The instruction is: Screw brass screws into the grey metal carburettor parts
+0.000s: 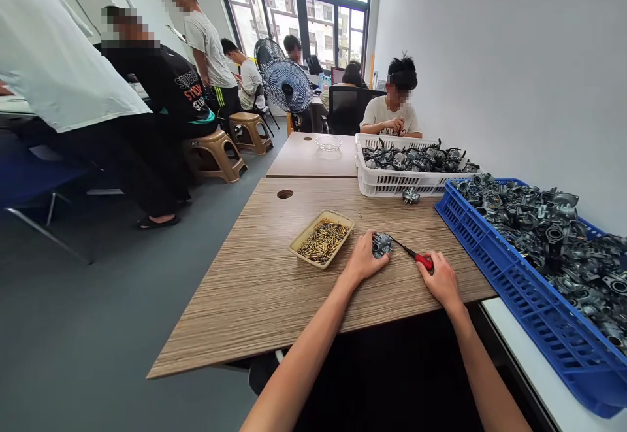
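Observation:
My left hand [363, 259] is closed round a small grey metal carburetor [383, 245], holding it just above or on the wooden table; I cannot tell which. In my right hand [441, 280] is a screwdriver [424, 261] with a red and black handle. Its thin dark shaft points left, and the tip reaches the carburetor's upper right side. Left of my left hand sits a cream tray [294, 248] full of small brass-coloured pieces [323, 239], too small to name exactly. My fingers hide part of the carburetor.
A blue crate [509, 275] heaped with carburetors stands at my right. Behind the table's far part is a white crate [386, 187] of similar parts, with a loose carburetor [410, 195] before it. A co-worker [392, 115] sits beyond. Clear dish [328, 144] and fan [288, 85] stand farther back.

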The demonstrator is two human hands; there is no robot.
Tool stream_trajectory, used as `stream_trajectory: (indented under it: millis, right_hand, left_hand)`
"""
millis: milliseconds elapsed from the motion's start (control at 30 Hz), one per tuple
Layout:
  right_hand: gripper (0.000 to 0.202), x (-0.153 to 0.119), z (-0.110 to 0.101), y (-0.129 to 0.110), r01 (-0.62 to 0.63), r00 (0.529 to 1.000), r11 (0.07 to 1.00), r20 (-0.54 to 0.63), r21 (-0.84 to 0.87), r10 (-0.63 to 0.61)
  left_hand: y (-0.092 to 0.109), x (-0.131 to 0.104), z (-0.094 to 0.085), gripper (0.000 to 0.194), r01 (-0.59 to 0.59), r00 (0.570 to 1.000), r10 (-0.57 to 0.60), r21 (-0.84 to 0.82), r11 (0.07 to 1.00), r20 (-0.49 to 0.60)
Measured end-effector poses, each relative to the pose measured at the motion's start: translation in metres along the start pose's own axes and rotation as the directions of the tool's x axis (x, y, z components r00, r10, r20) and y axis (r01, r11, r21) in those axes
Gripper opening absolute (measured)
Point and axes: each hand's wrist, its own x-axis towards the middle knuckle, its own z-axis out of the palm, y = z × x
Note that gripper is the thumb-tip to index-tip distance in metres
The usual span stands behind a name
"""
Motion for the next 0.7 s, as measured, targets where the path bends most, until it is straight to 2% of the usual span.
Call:
stream_trajectory:
  millis: [133, 300, 367, 467, 700]
  right_hand:
    - [0.026, 0.001, 0.0, 0.001, 0.006, 0.999, 0.999, -0.041, 0.039, -0.005]
    - [0.026, -0.001, -0.001, -0.003, 0.088, 0.967, 0.991, -0.246, 0.105, -0.06]
    - [0.025, -0.004, -0.002, -0.01, 0.133, 0.956, 0.982, -0.279, 0.134, -0.091]
    - [0.027, -0.007, -0.003, -0.026, 0.179, 0.966, 0.959, -0.222, 0.221, -0.13]
    - [0.052, 0.009, 0.009, -0.055, 0.201, 0.977, 0.915, -0.006, 0.351, -0.213]
  left_hand:
    - [-0.003, 0.0, 0.001, 0.054, -0.024, 0.999, 0.024, -0.016, 1.0, -0.041]
    - [-0.001, -0.004, -0.003, 0.062, -0.077, 0.997, 0.077, -0.03, 0.997, -0.009]
    - [0.001, -0.005, -0.005, 0.065, -0.11, 0.994, 0.111, -0.029, 0.993, 0.015]
    - [0.006, -0.007, -0.007, 0.064, -0.142, 0.989, 0.144, -0.037, 0.989, 0.043]
    - [0.014, -0.01, -0.011, 0.062, -0.137, 0.989, 0.14, -0.094, 0.986, 0.035]
